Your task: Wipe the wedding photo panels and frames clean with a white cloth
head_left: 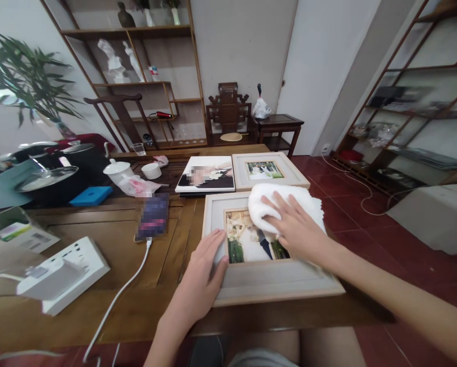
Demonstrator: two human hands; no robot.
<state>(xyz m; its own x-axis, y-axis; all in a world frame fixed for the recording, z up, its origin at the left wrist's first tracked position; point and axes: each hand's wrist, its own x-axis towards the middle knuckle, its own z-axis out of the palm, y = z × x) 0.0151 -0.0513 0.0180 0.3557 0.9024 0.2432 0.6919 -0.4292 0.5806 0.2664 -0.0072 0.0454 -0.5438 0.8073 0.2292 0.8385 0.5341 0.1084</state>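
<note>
A framed photo [278,285] with a pale wood border and a wide light mat lies flat at the table's front right. My left hand [203,270] rests along its left side, fingers stretched out and thumb apart, touching the frame. Under my right hand [289,219] is a folded white cloth [312,201] with a ragged right edge, pressed on the frame's upper right part. The fingers lie over the cloth, and together they cover part of the picture. Just behind lies a second framed photo [289,177], beside a white-edged photo panel [207,173] stacked on something dark.
On the wooden table [129,275] to the left are a white power strip [75,275], a phone [152,216] on a white cable, a blue box [91,195], a black pot [47,186] and a white teapot [117,171]. Chairs and shelves stand behind.
</note>
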